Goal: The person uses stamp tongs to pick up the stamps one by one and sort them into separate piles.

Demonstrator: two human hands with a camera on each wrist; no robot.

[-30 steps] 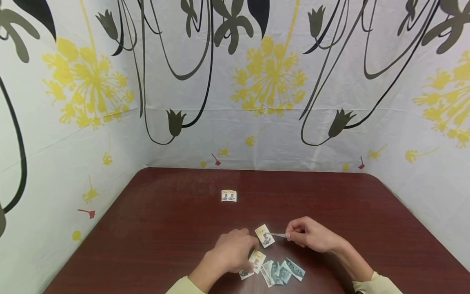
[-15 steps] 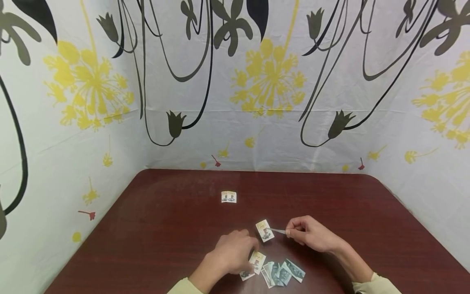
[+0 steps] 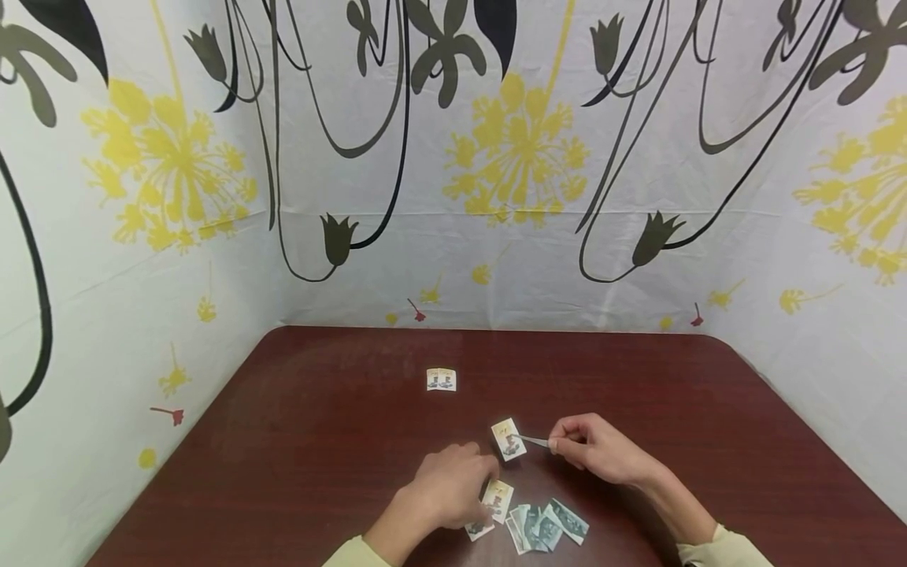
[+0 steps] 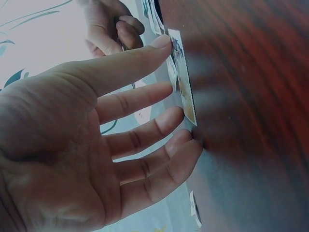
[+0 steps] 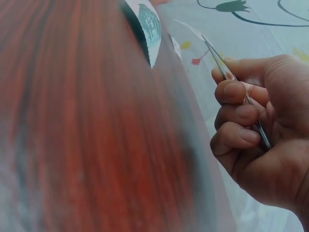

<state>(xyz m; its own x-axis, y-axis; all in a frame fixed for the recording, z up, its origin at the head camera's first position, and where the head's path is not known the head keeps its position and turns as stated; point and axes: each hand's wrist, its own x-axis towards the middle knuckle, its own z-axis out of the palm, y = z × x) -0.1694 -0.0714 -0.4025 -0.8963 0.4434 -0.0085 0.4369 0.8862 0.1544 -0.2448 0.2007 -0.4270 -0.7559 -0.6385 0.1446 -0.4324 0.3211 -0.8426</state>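
Person at a dark red-brown table (image 3: 340,441), both hands at work, pale yellow-green sleeves (image 3: 357,551) at the wrists.

Right hand (image 3: 598,453): fingers curled in, thumb and forefinger pinching slim metal tweezers (image 3: 533,440). The tweezers lie nearly crosswise to the table, tip to the person's left and slightly farther off, the shank running back into the palm. In the right wrist view the arms narrow to a fine, curved point.

The tip overlaps a yellow-and-white stamp (image 3: 505,429), about its middle. The stamp sits beyond the left hand's fingertips, before the person. Its long axis runs away from the person, far end leaning left; the yellowish end points away, the grey figure toward the near end. Whether it is raised or lies flat, I cannot tell.

Left hand (image 3: 452,488): fingers spread and gently bent, gripping nothing that I can see, fingertips low at the tabletop. The thumb tip meets the edge of a second yellowish stamp (image 3: 500,496), tilted, far end to the right. Another stamp (image 3: 481,531) is partly hidden under the hand.

Just right of these, a fan of blue-green stamps (image 3: 534,535), overlapping, several angles. Farther off, a joined pair of stamps (image 3: 442,379), side by side, long axes toward the person.
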